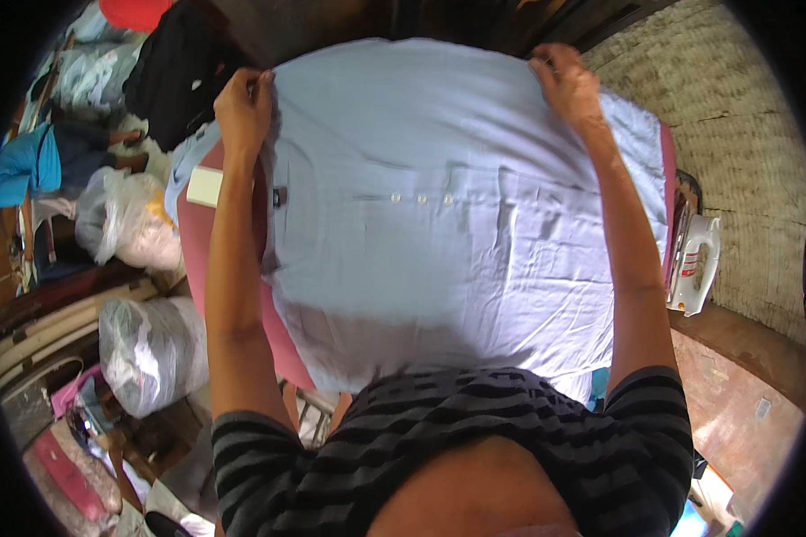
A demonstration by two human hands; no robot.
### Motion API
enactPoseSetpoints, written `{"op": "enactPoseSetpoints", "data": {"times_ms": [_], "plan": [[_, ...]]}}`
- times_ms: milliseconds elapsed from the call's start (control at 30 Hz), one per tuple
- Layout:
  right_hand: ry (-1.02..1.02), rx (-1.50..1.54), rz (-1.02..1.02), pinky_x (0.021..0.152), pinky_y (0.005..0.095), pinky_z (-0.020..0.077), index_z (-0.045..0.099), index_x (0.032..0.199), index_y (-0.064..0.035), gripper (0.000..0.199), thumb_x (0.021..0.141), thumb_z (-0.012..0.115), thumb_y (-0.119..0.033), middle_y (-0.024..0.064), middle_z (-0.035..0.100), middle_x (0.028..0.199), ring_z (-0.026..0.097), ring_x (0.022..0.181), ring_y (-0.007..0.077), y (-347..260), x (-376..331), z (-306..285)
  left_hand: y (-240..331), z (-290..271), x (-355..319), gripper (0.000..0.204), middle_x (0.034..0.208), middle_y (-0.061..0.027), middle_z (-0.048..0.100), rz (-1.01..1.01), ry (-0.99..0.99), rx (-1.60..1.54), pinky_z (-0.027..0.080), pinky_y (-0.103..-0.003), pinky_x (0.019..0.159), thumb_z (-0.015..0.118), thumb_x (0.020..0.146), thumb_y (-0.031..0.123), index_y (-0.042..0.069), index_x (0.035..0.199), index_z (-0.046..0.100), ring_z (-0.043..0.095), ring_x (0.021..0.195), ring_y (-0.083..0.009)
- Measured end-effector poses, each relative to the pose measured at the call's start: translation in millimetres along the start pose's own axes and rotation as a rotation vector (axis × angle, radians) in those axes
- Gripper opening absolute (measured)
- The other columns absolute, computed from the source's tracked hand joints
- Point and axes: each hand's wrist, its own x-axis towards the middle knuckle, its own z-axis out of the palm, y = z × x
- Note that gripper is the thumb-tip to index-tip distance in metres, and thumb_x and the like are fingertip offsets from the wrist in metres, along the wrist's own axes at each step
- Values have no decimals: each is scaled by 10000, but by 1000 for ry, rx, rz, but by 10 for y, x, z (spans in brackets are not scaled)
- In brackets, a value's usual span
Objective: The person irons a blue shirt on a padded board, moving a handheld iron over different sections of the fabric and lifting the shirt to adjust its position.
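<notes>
A light blue garment with a short row of white buttons and a dark neck label lies spread flat over a dusky red padded board. Its neck end points to my left, and creases run through its right half. My left hand is closed on the garment's far left edge, thumb and fingers pinched together. At the far right edge, my right hand pinches the cloth with bent fingers. Beneath my left forearm lies a small pale yellow block, partly covered by the arm.
A white iron stands at the board's right end, beside a woven mat wall. Stuffed clear plastic bags and black cloth crowd the left. A person in a blue top is at far left. A brown wooden surface lies lower right.
</notes>
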Motion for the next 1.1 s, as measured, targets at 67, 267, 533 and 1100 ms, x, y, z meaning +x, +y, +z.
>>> {"op": "enactPoseSetpoints", "data": {"times_ms": [67, 267, 533, 1100], "plan": [[84, 91, -108, 904, 425, 499, 647, 1160, -98, 298, 909, 654, -259, 115, 653, 1172, 626, 1066, 323, -87, -81, -226, -38, -49, 2, 253, 817, -159, 705, -94, -98, -8, 530, -364, 727, 699, 885, 263, 14, 931, 699, 686, 748, -293], [-28, -73, -247, 930, 436, 503, 641, 1195, -71, 325, 883, 682, -153, 171, 619, 1242, 617, 1090, 369, -509, -944, -652, 120, -307, -342, 372, 1027, -160, 667, 5, -104, 62, 508, -368, 850, 724, 857, 325, 47, 1101, 689, 653, 976, -296], [-34, 579, -262, 956, 371, 481, 673, 1104, -50, 242, 868, 688, -102, 157, 621, 1205, 599, 1126, 321, -1232, -1047, -392, 283, -1240, -1220, 413, 968, -131, 663, -65, -50, 201, 500, -407, 777, 699, 843, 402, 52, 1061, 670, 650, 929, -295], [-178, 475, -669, 735, 482, 514, 625, 934, -18, 181, 881, 600, -190, 200, 607, 873, 621, 864, 395, -3223, 292, 1103, 1150, -1377, -2676, 134, 671, -38, 515, -743, 212, -321, 369, -272, 525, 641, 924, 102, 20, 920, 536, 438, 566, -107]]}}
